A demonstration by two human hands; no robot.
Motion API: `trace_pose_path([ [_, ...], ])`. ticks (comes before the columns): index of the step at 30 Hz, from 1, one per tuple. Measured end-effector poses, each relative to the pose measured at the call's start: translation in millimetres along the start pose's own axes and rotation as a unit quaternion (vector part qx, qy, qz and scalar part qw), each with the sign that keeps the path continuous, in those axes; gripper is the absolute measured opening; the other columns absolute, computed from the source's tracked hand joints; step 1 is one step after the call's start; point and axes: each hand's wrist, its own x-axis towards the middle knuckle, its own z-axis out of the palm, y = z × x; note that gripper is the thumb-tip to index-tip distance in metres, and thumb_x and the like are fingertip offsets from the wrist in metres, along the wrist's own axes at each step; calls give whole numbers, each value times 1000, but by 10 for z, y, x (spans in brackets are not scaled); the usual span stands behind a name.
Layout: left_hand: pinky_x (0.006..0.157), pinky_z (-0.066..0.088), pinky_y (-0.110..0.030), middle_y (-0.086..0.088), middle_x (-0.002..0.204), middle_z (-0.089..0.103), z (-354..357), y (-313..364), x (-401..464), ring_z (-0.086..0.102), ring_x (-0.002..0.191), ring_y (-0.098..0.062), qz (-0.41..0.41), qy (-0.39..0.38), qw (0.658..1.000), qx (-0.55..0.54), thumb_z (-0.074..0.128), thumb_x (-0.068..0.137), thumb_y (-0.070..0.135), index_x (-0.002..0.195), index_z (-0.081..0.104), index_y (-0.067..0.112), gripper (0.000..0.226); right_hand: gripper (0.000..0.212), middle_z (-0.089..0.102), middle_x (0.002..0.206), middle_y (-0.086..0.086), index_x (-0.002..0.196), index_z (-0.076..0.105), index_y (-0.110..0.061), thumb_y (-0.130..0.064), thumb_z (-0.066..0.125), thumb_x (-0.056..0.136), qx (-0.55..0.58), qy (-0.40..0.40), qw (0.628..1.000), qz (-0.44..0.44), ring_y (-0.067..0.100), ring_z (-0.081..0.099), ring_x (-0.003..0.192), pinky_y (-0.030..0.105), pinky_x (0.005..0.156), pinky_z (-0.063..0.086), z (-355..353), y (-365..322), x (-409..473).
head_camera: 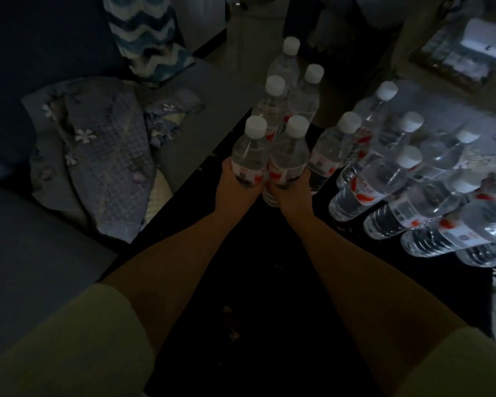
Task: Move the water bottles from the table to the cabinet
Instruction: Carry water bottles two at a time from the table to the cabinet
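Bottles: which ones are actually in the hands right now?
The two nearest bottles: left hand grips one, right hand grips one. The others stand untouched.

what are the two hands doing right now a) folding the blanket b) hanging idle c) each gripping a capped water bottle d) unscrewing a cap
c: the left hand and right hand each grip a white-capped water bottle side by side.
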Motion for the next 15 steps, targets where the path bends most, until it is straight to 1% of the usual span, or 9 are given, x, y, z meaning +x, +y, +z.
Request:
trace_pose_path([
  [4,82,46,-26,-4,101,59,-50,3,80,61,98,-23,6,-17,1000,25,77,75,16,130,43,7,65,68,58,111,-3,136,39,-13,-23,75,80,-16,-2,1000,-9,9,57,95,22,84,46,-32,61,80],
  [6,82,46,-25,-5,104,61,-105,-15,74,61,99,-22,-2,-28,999,37,79,73,15,131,43,6,69,67,55,119,-5,141,34,-15,-24,70,85,-37,-47,998,-5,7,55,106,17,87,41,-64,71,81],
  [8,83,46,-25,-3,100,59,-150,-32,41,61,103,-24,-17,-31,998,45,79,72,14,132,43,6,70,75,50,134,-3,147,26,-16,-26,70,86,-24,-73,997,1,8,49,118,19,92,37,-115,109,17],
  [9,87,47,-28,-4,104,59,-171,-38,20,60,109,-27,-29,-42,998,46,79,74,14,136,41,7,73,80,49,139,-1,148,25,-17,-26,72,84,-8,-69,998,1,11,49,120,23,93,38,-153,129,-42],
  [10,95,46,-32,-10,117,58,-180,-34,3,55,119,-29,-50,-61,996,43,77,76,16,142,34,8,79,83,48,142,2,148,25,-17,-26,74,82,-1,-68,998,2,16,50,122,26,93,39,-195,139,-106],
  [11,104,42,-37,-13,135,50,-184,-26,-23,48,128,-31,-78,-83,993,41,75,80,19,148,25,12,85,85,48,144,5,148,24,-17,-24,75,81,-3,-74,997,7,21,51,125,29,93,41,-245,151,-170],
  [12,110,36,-41,-13,147,40,-190,-19,-65,41,133,-32,-100,-101,989,43,73,82,20,151,18,15,88,86,48,143,6,149,24,-17,-22,75,80,-7,-83,996,13,25,51,126,32,95,43,-299,172,-248],
  [13,112,32,-41,-12,151,34,-189,-19,-126,37,136,-32,-105,-111,987,49,71,84,21,152,15,16,88,86,49,142,8,149,24,-16,-20,75,80,-12,-89,996,17,27,52,125,35,97,44,-340,185,-312],
  [15,113,31,-39,-10,153,33,-199,-9,-349,36,138,-31,-98,-114,987,54,71,84,20,151,16,16,87,82,52,139,10,146,28,-14,-18,75,79,-16,-90,996,16,28,53,124,41,102,45,-467,226,-503],
])
